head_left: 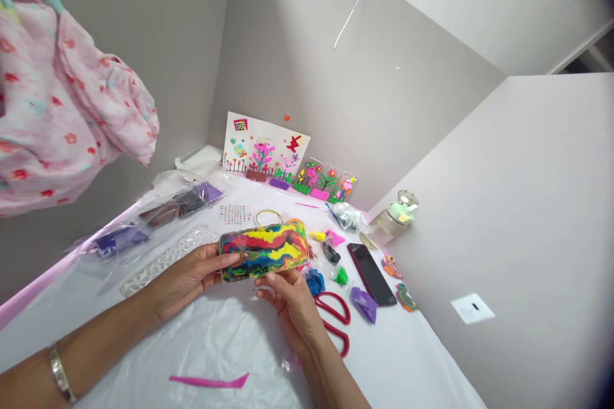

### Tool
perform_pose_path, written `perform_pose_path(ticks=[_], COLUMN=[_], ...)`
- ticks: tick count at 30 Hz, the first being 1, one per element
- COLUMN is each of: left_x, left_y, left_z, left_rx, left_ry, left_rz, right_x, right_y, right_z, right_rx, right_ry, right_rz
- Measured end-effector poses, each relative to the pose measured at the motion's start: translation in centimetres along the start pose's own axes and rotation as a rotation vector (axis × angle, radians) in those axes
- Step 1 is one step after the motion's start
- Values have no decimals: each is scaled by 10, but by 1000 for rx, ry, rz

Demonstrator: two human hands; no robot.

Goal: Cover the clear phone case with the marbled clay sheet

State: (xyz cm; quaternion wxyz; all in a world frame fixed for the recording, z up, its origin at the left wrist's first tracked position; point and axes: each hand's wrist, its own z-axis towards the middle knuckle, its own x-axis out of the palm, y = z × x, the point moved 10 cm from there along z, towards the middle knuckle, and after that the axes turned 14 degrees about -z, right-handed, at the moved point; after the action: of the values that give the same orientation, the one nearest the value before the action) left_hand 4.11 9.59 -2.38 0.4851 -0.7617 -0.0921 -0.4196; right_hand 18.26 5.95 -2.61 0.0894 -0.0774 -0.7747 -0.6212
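Both my hands hold up a clear-edged phone case (263, 249) covered in swirled yellow, red, blue and black clay. My left hand (204, 268) grips its left end, with the thumb lying on the coloured face. At the lower right edge, my right hand (285, 297) pinches the case between thumb and fingers. On the white sheet below lies a pink modelling tool (210, 382). Red-handled scissors (343, 310) rest beside my right hand, their blades hidden. Close by are lumps of blue clay (315, 282), green clay (341, 276) and wrapped purple clay (364, 304).
A dark phone (371, 273) lies at the right, near a lidded jar (398, 217). Against the wall stand a decorated board (263, 153) and several flowered cases (329, 180). Plastic bags (163, 211) and a clear textured tray (167, 255) lie left. Floral cloth (71, 102) hangs upper left.
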Motion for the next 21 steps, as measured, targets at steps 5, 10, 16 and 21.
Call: perform_pose_path(ticks=[5, 10, 16, 21], left_x=[-4, -4, -14, -25], left_y=[-6, -6, -12, -25], left_z=[0, -1, -2, -4], left_rx=[24, -16, 48, 180], left_ry=[-30, -55, -171, -275], left_rz=[-14, -82, -152, -150], right_x=[-16, -30, -18, -6], right_y=[-3, 1, 3, -3], right_z=[5, 8, 4, 2], right_rx=[-14, -56, -20, 16], right_ry=[-100, -185, -80, 15], right_rz=[79, 115, 15, -37])
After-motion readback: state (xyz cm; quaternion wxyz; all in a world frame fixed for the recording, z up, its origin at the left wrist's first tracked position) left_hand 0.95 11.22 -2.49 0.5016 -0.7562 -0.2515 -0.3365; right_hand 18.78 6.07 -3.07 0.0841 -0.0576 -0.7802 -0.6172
